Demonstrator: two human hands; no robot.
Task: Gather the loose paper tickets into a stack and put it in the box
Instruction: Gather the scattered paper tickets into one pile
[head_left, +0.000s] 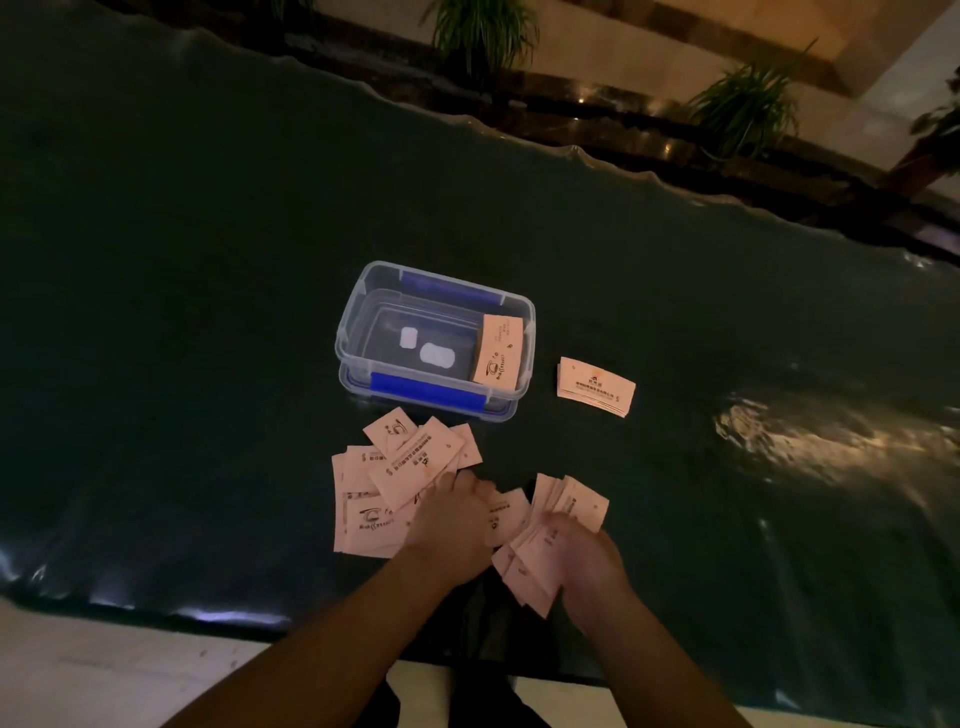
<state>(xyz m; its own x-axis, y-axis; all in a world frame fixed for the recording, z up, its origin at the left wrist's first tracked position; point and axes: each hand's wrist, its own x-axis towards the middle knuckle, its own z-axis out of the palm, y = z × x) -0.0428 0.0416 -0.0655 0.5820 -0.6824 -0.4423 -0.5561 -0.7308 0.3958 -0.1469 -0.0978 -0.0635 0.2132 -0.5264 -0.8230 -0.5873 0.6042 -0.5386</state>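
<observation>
Right hand grips a fanned bunch of tickets, left hand presses flat on the loose pile before the box; paper is thin, light, slippery, so pinch by the long edges.

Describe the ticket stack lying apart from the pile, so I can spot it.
Find the clear plastic box with blue latches, mid-table. Just right of it, on the dark tabletop, lies the neat ticket stack. Unlike the scattered tickets nearer the person, it is squared up and untouched.
</observation>
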